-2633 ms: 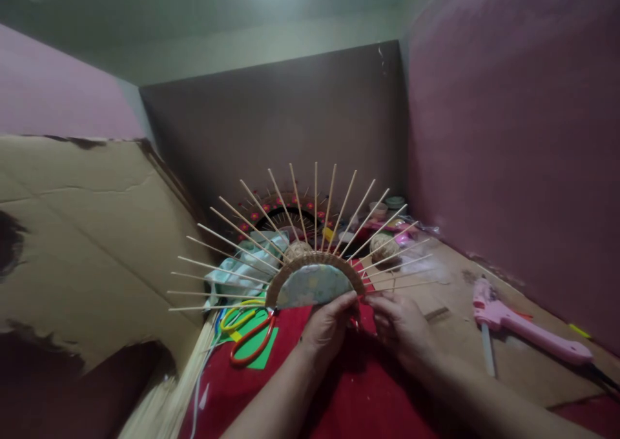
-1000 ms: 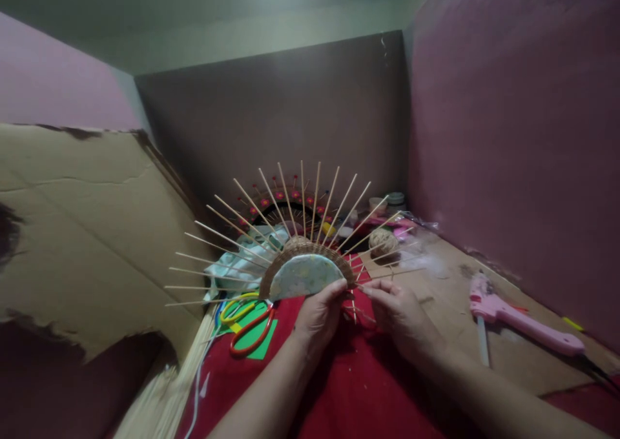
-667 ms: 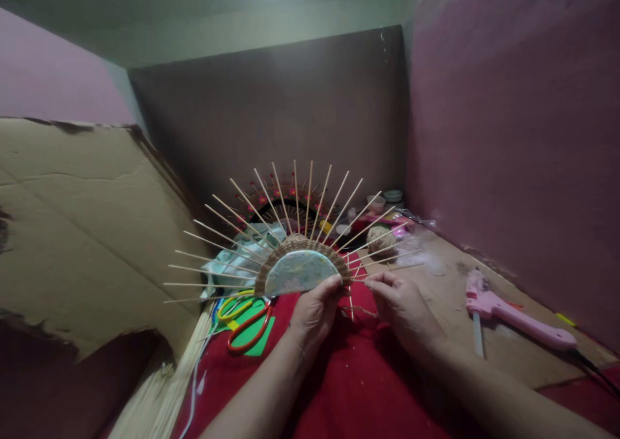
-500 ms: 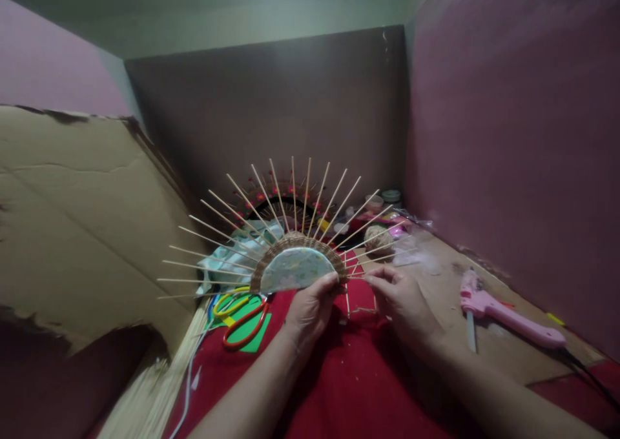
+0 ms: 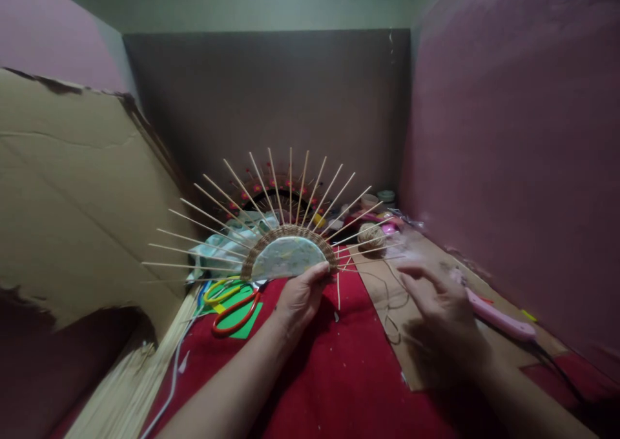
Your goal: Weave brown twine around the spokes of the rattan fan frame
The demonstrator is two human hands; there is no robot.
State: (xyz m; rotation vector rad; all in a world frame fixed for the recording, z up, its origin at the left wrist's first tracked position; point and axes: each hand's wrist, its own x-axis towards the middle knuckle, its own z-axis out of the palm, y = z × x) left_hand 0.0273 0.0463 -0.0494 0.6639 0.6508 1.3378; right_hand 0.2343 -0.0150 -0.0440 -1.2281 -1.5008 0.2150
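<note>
My left hand [image 5: 301, 294] grips the straight lower edge of a half-round fan piece [image 5: 285, 255]. The piece has a patterned paper centre, a woven brown rim and many thin wooden sticks fanning outward. My right hand [image 5: 438, 297] is off to the right over the cardboard mat [image 5: 436, 355], blurred, fingers spread, holding nothing that I can make out. A thin brown twine [image 5: 387, 300] trails loosely on the mat between the fan piece and my right hand. A ball of twine [image 5: 371, 234] sits behind.
A pink glue gun [image 5: 498, 319] lies at the right on the mat. Orange and yellow scissors [image 5: 232, 303] rest on green paper at the left. A big cardboard sheet [image 5: 72, 193] leans at the left. Small jars and a decorated ring clutter the back corner.
My right hand has left the fan's right end and swung out to the right over the mat. The left hand keeps hold of the fan, which shifted slightly left.
</note>
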